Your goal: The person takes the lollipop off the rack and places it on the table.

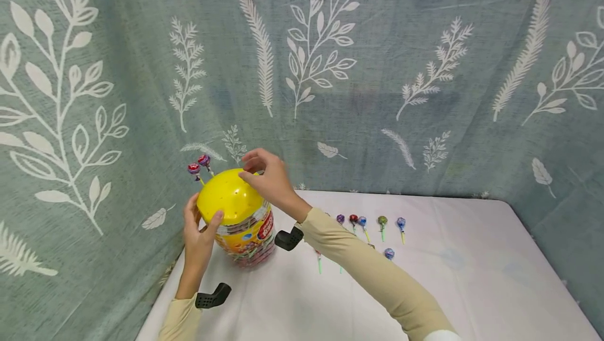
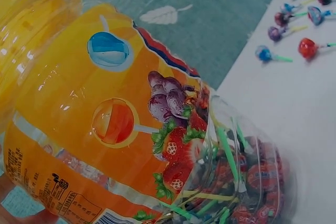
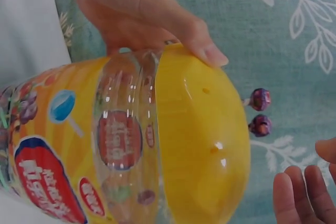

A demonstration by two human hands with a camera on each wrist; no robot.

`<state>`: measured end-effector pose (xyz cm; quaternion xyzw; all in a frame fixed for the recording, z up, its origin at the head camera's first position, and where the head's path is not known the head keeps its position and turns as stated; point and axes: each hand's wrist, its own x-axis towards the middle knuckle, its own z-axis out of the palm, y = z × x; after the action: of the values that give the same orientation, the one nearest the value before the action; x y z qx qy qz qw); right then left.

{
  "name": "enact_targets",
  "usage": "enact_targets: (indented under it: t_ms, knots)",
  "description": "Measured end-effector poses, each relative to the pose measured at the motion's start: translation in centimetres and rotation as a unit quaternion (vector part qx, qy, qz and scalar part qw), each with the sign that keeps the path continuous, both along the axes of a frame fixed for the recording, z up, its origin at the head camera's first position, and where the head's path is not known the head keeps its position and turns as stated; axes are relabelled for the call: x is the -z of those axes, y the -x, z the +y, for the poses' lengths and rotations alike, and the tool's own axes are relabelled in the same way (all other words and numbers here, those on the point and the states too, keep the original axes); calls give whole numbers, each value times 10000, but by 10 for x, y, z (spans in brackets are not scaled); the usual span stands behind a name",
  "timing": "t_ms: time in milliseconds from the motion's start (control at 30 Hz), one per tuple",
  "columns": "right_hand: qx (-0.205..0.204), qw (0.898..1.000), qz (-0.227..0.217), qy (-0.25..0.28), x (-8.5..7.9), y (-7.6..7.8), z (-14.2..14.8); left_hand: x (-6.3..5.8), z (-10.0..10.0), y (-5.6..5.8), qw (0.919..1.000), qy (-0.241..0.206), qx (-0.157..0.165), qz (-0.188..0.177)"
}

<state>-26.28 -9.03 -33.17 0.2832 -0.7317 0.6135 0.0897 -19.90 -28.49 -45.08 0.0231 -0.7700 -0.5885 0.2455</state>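
A clear plastic lollipop jar (image 1: 247,240) with an orange fruit label stands at the left of the table, lollipops visible inside its lower part. Its yellow domed lid (image 1: 231,194) has small holes. Two lollipops (image 3: 260,99) with dark red and purple wrappers stick out of the lid's far side. My left hand (image 1: 200,236) grips the jar at the lid, thumb over the lid's edge. Just off the lid's right side, my right hand (image 1: 273,176) hovers with loosely bent fingers; a gap shows between it and the lid in the right wrist view (image 3: 310,192).
Several wrapped lollipops (image 1: 382,220) lie on the white-covered table (image 1: 472,262), right of the jar and partly behind my right forearm. A blue-green leaf-patterned curtain (image 1: 349,136) hangs behind the table and along its sides.
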Motion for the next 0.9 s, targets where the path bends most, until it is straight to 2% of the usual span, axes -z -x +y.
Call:
enact_targets:
  t_ms: [367,533,733,800,900]
  knots:
    - [-188,9984,-17,-532,-9,16,-42,1,-7,-3,9999,69,-12,96]
    - [-484,9946,-89,-916,-16,25,-60,-1,-9,-5,9999,112,-33,115]
    - [-601,9889,-266,-1335,-12,34,-80,-1,-9,-7,10000,81,-27,23]
    - [-568,9882,-291,-1393,-9,37,-86,-4,-6,-7,10000,47,10,-21]
    - [-454,9876,-249,-1482,-5,41,-92,-14,2,-9,9999,-45,137,-71]
